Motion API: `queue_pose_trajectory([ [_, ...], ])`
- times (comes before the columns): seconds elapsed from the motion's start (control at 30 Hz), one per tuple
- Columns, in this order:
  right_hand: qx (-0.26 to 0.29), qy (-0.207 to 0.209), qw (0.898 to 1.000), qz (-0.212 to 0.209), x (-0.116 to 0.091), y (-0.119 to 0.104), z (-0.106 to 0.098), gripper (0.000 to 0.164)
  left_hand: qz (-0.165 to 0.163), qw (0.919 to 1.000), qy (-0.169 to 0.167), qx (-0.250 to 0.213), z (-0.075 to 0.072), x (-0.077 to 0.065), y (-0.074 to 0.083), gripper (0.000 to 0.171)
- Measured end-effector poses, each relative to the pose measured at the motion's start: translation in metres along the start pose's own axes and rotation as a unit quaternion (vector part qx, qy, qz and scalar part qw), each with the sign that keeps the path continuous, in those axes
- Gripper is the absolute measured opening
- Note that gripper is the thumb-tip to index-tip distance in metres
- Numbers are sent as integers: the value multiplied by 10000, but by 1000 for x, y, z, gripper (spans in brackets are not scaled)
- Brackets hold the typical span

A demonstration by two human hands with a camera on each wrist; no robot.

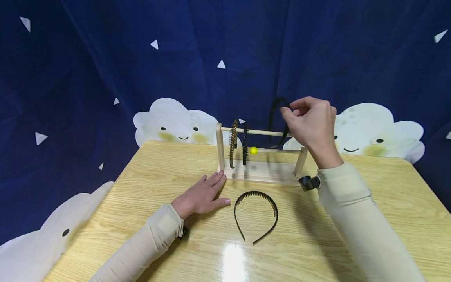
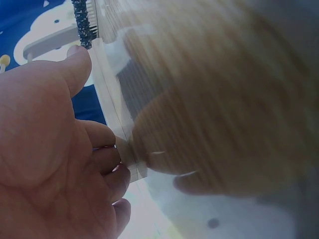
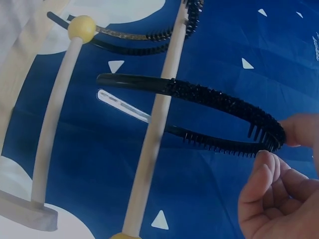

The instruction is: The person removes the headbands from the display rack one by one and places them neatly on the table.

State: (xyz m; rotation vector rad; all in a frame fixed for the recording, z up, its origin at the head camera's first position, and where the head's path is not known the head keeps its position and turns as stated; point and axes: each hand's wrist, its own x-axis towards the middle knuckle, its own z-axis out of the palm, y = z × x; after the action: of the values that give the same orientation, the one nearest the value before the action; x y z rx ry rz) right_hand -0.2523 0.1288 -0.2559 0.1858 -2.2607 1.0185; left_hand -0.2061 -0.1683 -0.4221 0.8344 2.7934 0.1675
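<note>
My right hand (image 1: 315,123) pinches a black beaded headband (image 3: 214,99) at the top of its curve, between thumb and fingertips. In the right wrist view the headband's two arms straddle the upper rod (image 3: 152,144) of a wooden rack. My left hand (image 1: 204,194) lies palm down on the table, fingers extended, with fingertips at the left end of the rack's base (image 1: 267,172). A gold-brown toothed headband (image 1: 232,145) and a black one (image 1: 244,145) hang on the upper rod towards the left. Another dark toothed headband (image 1: 256,192) lies on the table before the rack.
A shorter, lower rod (image 1: 282,151) with a yellow ball (image 1: 253,150) on its end juts from the rack's right post (image 1: 300,162). Behind the wooden table (image 1: 169,168) hangs a dark blue curtain (image 1: 197,58) with white clouds and triangles.
</note>
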Motion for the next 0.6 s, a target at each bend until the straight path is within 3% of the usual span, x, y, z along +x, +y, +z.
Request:
queue_pose_trajectory([
  [0.6, 197, 452, 9985, 227, 7, -7, -16, 32, -16, 10000, -33, -33, -2, -1, 1, 85],
])
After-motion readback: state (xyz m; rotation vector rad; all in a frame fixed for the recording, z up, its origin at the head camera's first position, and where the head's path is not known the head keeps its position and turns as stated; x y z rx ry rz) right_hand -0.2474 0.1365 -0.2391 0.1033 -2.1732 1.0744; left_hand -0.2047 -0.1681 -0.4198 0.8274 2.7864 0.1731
